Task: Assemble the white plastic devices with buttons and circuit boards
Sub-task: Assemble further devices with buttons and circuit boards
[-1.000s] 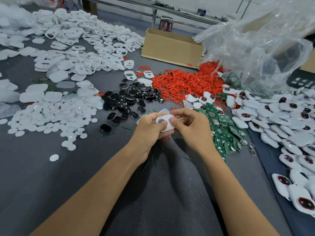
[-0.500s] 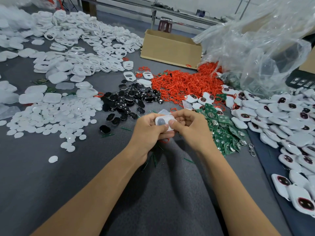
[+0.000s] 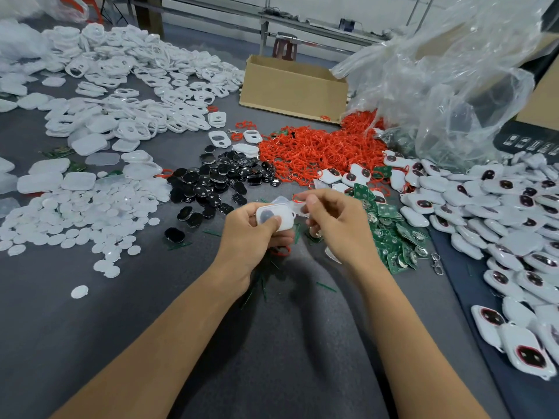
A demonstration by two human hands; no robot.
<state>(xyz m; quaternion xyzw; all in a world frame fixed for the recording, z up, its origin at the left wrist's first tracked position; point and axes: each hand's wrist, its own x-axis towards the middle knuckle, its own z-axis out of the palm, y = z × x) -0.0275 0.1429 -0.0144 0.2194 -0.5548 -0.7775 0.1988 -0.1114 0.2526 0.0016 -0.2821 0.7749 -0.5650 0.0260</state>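
I am seeing the hands coming apart: half a second ago both were closed together on the one white device [image 3: 276, 217], and now the left hand [image 3: 251, 237] is gripping it alone above the surface [image 3: 90, 328], dark oval facing up. The right hand [image 3: 335, 225] is sitting just beside it, pinching one small pale piece [image 3: 299, 207] too blurred to name. I am counting one cardboard box [image 3: 290, 86] whole in view. The black buttons [image 3: 223, 179], red rings [image 3: 317, 149], green circuit boards [image 3: 393, 234] and white discs [image 3: 75, 219] are lying in heaps past counting. Finished devices [image 3: 499, 213] are crowding the right edge, while bare room is lying near left.
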